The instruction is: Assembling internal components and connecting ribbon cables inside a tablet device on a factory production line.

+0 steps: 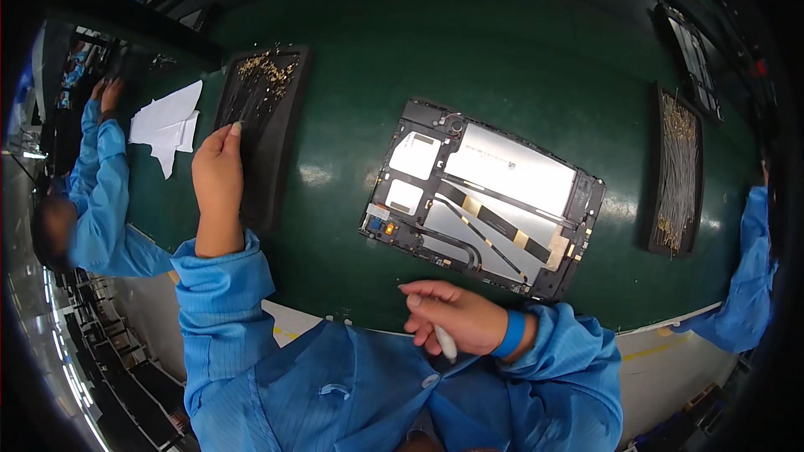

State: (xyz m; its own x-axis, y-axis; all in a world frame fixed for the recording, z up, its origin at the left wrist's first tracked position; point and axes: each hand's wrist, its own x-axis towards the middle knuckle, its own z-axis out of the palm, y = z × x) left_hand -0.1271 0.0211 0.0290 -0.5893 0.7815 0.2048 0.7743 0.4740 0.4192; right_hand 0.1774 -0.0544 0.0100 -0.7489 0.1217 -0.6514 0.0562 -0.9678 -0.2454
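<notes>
My left hand (219,172) reaches over a long black tray (297,75) at the left. Its thumb and forefinger are pinched together, and what is between them is too small to make out. Thin black cables with gold ends (266,75) lie in that tray. My right hand (459,318) is near the table's front edge, fingers curled around a whitish, pen-like tool (445,343) that points down toward me. Just beyond it lies an opened tablet (511,172), tilted on the table, with silver plates, dark flex cables and a black frame showing.
Green table matting (352,59) spans the work surface. On the right a second black tray (649,234) holds many grey cables, with another opened device (695,63) behind it. White paper (167,127) lies far left. A co-worker's sleeve (113,201) is at left, another sleeve (745,276) at right.
</notes>
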